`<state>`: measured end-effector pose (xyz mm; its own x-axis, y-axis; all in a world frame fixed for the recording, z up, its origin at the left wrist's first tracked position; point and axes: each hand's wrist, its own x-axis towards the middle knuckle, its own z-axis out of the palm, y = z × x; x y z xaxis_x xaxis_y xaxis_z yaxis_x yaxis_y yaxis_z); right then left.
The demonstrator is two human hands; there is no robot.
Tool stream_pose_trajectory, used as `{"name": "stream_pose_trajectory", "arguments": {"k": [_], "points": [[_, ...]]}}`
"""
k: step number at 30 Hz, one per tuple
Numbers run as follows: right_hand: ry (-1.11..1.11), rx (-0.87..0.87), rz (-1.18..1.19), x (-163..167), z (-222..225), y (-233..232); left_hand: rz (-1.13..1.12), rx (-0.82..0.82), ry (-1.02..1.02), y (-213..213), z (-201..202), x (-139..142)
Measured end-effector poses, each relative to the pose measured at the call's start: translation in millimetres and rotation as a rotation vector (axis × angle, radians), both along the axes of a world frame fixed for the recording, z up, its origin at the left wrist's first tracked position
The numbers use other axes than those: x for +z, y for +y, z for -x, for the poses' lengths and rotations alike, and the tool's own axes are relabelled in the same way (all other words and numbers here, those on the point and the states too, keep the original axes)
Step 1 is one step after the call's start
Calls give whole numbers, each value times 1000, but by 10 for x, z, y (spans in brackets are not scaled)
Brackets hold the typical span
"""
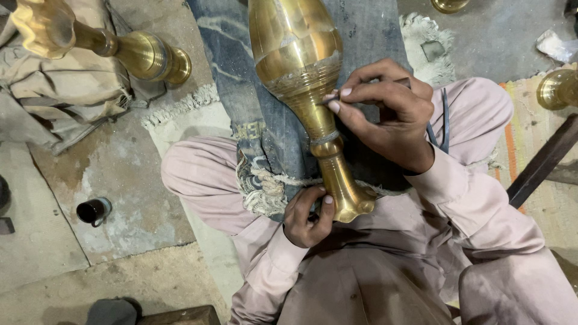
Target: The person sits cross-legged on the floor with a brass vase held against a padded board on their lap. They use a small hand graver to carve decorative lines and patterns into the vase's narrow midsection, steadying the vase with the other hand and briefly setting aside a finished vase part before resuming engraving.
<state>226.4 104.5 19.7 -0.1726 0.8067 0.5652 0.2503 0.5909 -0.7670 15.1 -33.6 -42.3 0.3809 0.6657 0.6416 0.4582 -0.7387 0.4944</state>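
The person sits cross-legged on the floor (120, 174) in pale pink clothes, with a tall brass vase (301, 78) lying lengthwise across the lap, its flared foot toward the body and its wide belly pointing away.

Nearest the body, the left hand (308, 215) steadies the vase at its foot; the fingers (327, 204) are curled shut, thumb pressed against the flared brass rim. Just beyond, the right hand (385, 111) pinches a thin dark engraving tool (330, 99) between thumb and forefinger, its tip touching the ribbed bands on the vase's neck. The other fingers are folded around the tool's handle.

Under the vase lies a worn blue cloth (241, 72) with a frayed edge, spread over the knees and onward across the floor.

The round, polished vase rests only on cloth and legs, so it could roll if the left hand's hold loosens, and the tool tip might then skid and scratch the smooth brass beside the bands. Too steep a tool angle could dig too deep.

Farther off, a small dark cup (93, 210) lies on the concrete at the left, a second brass vase (138, 54) lies on crumpled beige cloth at the upper left, and another brass piece (557, 87) sits at the right edge by a striped rug (518, 144).
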Motion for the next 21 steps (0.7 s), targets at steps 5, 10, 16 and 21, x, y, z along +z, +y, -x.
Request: {"name": "stream_pose_trajectory", "arguments": {"k": [5,10,16,21], "points": [[14,-9,22,-4,-2,7,-14,6,3,16,-10,1],[2,-8,0,-13,-13,12,-14,-4,-2,27,-6,24],[48,34,48,-12,-14,-8,3,-6,1,9,3,22],[-15,-17,22,-10,-20,2,11,-10,-8,-3,-1,-28]]}}
